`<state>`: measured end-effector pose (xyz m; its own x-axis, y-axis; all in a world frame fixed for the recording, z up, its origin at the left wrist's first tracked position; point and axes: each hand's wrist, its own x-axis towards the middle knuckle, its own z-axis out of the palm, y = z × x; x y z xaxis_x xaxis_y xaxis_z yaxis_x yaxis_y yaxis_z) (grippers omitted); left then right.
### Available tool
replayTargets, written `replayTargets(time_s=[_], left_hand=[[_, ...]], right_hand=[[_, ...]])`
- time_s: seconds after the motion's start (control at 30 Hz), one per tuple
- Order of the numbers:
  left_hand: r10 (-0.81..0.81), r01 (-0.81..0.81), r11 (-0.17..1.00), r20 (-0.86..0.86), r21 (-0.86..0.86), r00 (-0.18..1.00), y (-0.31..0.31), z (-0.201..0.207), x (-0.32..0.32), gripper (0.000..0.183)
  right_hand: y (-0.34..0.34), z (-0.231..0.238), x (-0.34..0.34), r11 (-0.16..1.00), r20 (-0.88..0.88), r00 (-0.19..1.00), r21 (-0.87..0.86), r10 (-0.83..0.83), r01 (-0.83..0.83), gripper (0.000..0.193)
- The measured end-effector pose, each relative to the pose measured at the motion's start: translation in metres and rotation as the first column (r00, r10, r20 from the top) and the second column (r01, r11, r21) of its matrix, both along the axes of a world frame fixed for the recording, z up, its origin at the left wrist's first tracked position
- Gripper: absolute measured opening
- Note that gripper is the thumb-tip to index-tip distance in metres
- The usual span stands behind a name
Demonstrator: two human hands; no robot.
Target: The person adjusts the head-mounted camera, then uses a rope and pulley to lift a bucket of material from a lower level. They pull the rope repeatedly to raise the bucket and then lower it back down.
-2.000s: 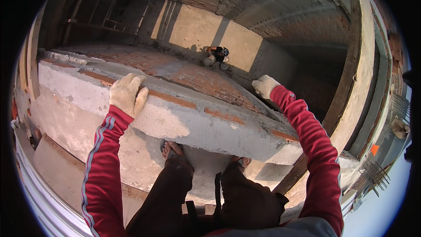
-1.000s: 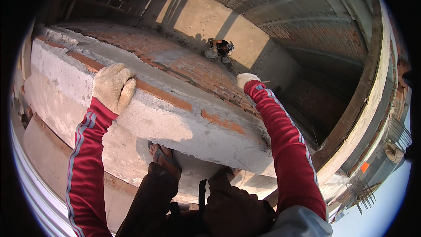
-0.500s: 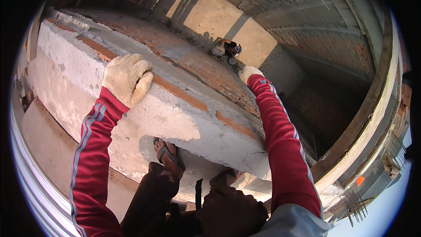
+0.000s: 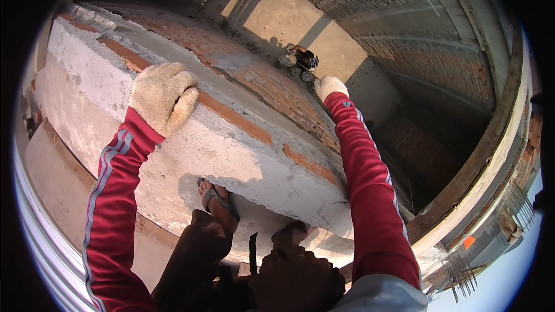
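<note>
My left hand (image 4: 164,98), in a cream knitted work glove, lies with its fingers curled over the top edge of a partly plastered brick wall (image 4: 231,156). My right hand (image 4: 330,87), gloved the same way, is stretched out beyond the wall above a deep drop. Its fingers look closed, and whatever is in them is hidden from this view. Far below, close to that hand in the picture, a person (image 4: 303,58) in dark clothes is beside a round pale container (image 4: 287,59) and a smaller bucket (image 4: 306,76).
My sandalled foot (image 4: 217,199) is on a ledge on the near side of the wall. Across the drop rise rough brick walls (image 4: 416,40), with a sunlit floor (image 4: 289,17) below. A curved-looking beam (image 4: 462,179) borders the right side, and steel rods (image 4: 459,277) stick out beyond it.
The view has shifted slightly. My left hand stays on the wall edge, and my right hand remains stretched over the drop, a little higher in the picture. The person below has moved slightly.
</note>
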<state>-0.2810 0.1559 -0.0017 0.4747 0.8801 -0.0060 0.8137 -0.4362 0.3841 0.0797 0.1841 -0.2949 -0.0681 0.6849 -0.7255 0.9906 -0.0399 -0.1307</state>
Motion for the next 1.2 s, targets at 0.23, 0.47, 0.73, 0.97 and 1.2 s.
replayTargets(time_s=[0.23,0.47,0.73,0.97,1.2], left_hand=[[-0.011,0.011,1.000,0.012,0.028,1.000,-0.003,-0.002,-0.002,0.020],[0.005,-0.006,1.000,-0.047,-0.013,0.999,-0.006,0.003,-0.002,0.022],[0.010,-0.016,0.998,-0.119,-0.054,0.993,-0.009,-0.001,-0.008,0.025],[-0.046,0.036,0.999,-0.441,-0.030,0.896,-0.007,0.057,0.002,0.045],[0.319,-0.312,0.900,-0.029,-0.304,0.947,-0.147,0.230,-0.076,0.022]], right_hand=[[0.003,0.047,0.021,0.998,-0.160,0.985,0.000,-0.060,0.060,0.048],[-0.049,0.085,0.011,0.993,-0.165,0.986,-0.116,-0.008,-0.011,0.048],[-0.039,0.167,0.027,1.000,-0.226,0.974,0.003,-0.005,0.006,0.042],[-0.024,0.317,0.055,0.956,-0.268,0.952,0.283,0.151,-0.073,0.034],[-0.047,0.509,0.062,0.969,-0.276,0.952,0.170,-0.129,0.180,0.039]])
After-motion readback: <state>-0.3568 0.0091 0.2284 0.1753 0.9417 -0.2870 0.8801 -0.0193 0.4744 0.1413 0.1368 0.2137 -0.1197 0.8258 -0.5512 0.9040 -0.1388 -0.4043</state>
